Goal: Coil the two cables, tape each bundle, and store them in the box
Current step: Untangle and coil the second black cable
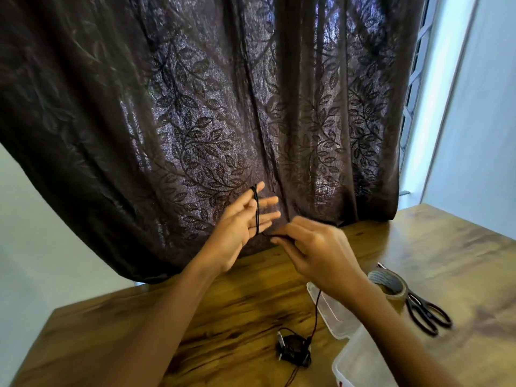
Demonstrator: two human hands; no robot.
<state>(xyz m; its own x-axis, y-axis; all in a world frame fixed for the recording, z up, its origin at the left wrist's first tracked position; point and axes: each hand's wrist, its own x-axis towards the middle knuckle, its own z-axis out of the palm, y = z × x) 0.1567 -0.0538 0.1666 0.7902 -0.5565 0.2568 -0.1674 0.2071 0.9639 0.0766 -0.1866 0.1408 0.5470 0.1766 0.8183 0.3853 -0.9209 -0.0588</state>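
Left hand [243,222] is up over the far side of the counter [229,308], palm toward the right hand, fingers straight and spread, not gripping. Black cable [257,213] is looped over its top finger and runs near-vertical down across the other fingers, so the loop's long axis is up-down, crosswise to the fingers. At the bottom of the loop the cable turns and goes roughly horizontal, rightward, into the right hand [315,247]. That hand's fingers are curled and pinch the strand at the fingertips, just beside the left palm. Below the right wrist a strand hangs down, slightly leftward, to a dark heap [293,349] on the near counter, with a plug end at the heap's left side. Can't tell if the heap is the same cable or the second one. Clear box [360,361] sits near right, partly under the right forearm, with the lid [332,314] flat just beyond it. Tape [388,283] is right of the lid and touches the scissors [427,314]. Dark curtain [209,107] is behind.
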